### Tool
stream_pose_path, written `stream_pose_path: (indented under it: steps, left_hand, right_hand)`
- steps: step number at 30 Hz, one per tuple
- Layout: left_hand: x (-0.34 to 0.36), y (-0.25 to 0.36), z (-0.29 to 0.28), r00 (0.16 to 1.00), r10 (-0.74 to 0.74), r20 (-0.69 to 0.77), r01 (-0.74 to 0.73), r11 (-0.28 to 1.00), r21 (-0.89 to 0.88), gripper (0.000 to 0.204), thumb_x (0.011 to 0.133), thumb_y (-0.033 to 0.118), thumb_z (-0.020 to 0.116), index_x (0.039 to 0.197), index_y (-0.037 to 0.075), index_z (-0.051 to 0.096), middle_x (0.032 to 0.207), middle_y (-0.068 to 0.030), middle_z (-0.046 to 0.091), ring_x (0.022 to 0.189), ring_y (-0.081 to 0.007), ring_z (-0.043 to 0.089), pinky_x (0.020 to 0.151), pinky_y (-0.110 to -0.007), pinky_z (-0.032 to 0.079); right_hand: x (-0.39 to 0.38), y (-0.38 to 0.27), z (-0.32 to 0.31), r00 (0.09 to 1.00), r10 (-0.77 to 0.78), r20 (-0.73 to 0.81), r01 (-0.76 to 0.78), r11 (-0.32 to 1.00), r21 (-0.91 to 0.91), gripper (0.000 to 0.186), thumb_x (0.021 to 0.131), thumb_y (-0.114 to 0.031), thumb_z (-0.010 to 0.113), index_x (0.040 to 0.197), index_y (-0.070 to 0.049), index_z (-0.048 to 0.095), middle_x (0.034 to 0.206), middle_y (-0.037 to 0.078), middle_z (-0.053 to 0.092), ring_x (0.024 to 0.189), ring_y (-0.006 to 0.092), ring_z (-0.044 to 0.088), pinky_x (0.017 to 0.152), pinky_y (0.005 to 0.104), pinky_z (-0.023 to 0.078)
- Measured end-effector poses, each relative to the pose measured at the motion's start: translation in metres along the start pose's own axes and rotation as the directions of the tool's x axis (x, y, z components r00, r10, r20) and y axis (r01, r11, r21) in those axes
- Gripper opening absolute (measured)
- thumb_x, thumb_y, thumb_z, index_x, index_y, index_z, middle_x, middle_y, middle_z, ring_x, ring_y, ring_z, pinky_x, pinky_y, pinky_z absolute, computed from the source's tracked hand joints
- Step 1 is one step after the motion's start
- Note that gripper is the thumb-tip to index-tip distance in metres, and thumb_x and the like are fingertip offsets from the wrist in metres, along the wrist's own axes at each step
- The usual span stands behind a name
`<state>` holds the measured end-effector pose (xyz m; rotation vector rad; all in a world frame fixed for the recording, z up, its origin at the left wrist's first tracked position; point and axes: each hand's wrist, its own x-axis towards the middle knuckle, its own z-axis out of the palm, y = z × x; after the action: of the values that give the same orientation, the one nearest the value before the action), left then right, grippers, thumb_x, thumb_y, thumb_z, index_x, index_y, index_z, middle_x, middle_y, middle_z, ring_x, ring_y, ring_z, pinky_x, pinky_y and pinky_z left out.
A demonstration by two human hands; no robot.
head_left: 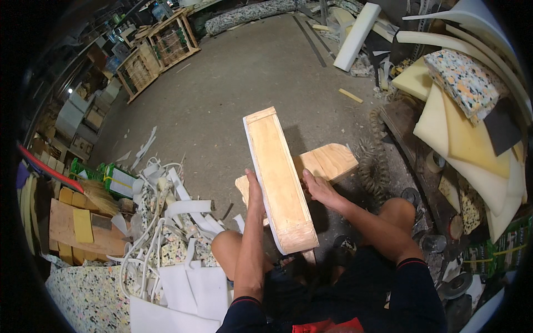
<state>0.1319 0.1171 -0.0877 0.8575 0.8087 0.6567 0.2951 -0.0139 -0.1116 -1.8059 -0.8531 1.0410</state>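
Observation:
A long, shallow wooden frame [276, 169] with a pale plywood panel inside it stands tilted in front of me. White foam sheeting lines its left edge. My left hand [255, 194] grips that foam-covered side, thumb pointing up and the other fingers hidden behind. Against the opposite edge, my right hand [321, 188] is closed with its fingers curled, partly out of sight. Under the frame lies a wooden board [328, 160] with a rounded end, crossing behind it between my knees.
White foam offcuts [189, 208] pile up on the left, beside a speckled foam sheet [83, 294] and a broom [100, 194]. To the right are stacked foam sheets [444, 127] and a coiled hose [371, 166]. Wooden frames [161, 50] stand at the far left.

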Motion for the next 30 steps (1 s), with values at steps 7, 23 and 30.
stream_pose_path:
  steps: [7, 23, 30]
  left_hand:
    - [0.003, -0.005, -0.005, 1.000, -0.009, 0.008, 0.009, 1.000, -0.006, 0.087, 0.099, 0.069, 0.016, 0.143, -0.001, 0.042, 0.133, -0.0191, 0.057, 0.118, -0.0284, 0.059, 0.103, -0.038, 0.047]
    - [0.006, -0.004, -0.006, 1.000, -0.016, 0.004, 0.016, 1.000, 0.006, 0.086, 0.100, 0.068, 0.016, 0.144, -0.001, 0.042, 0.132, -0.0197, 0.058, 0.117, -0.0283, 0.061, 0.099, -0.039, 0.050]
    - [0.005, -0.005, -0.008, 1.000, -0.025, 0.016, 0.025, 1.000, -0.005, 0.085, 0.100, 0.067, 0.016, 0.143, -0.002, 0.042, 0.133, -0.0201, 0.058, 0.117, -0.0282, 0.061, 0.100, -0.038, 0.049]
  right_hand:
    - [-0.002, -0.004, 0.003, 1.000, -0.017, 0.021, 0.017, 1.000, -0.003, 0.093, 0.098, -0.069, 0.024, 0.118, 0.016, 0.059, 0.115, 0.039, 0.060, 0.118, 0.0478, 0.056, 0.100, 0.0469, 0.043]
    - [-0.004, -0.004, -0.001, 0.998, -0.053, -0.038, 0.054, 0.998, 0.036, 0.078, 0.101, -0.061, 0.026, 0.111, 0.007, 0.064, 0.104, 0.032, 0.066, 0.107, 0.0459, 0.061, 0.092, 0.0478, 0.045]
    - [0.000, 0.004, 0.004, 0.998, -0.040, -0.043, 0.042, 0.998, 0.056, 0.088, 0.099, -0.066, 0.025, 0.108, 0.013, 0.063, 0.100, 0.036, 0.065, 0.107, 0.0469, 0.061, 0.093, 0.0488, 0.045]
